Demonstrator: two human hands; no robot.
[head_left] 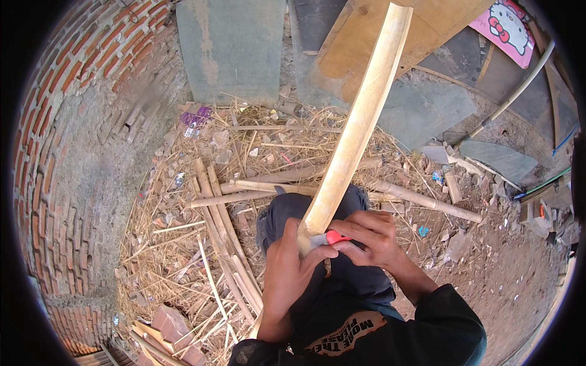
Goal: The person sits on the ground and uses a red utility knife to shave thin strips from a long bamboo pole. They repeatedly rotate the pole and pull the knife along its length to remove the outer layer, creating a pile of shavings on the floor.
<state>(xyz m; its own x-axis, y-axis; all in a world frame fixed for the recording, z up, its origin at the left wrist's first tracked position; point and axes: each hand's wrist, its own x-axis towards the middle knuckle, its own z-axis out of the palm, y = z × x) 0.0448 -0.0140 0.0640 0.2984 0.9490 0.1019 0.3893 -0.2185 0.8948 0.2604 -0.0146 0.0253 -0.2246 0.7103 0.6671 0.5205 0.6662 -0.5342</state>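
A long split bamboo piece (360, 128), pale and hollowed along its inner face, slants up and away to the right from between my knees. Near its lower end, my left hand (285, 268) is wrapped around it. My right hand (373, 239) is closed on a knife (336, 236) with a red handle. The knife's short grey blade lies against the inside of the bamboo's lower end, close to my left thumb. Part of the bamboo's lower end is hidden by my left hand.
Several bamboo poles and strips (223, 219) lie on the straw-littered ground ahead and to the left. A brick wall (61, 201) stands at the left. Grey panels (235, 52), a brown board (390, 46) and a pink board (505, 30) are at the far side.
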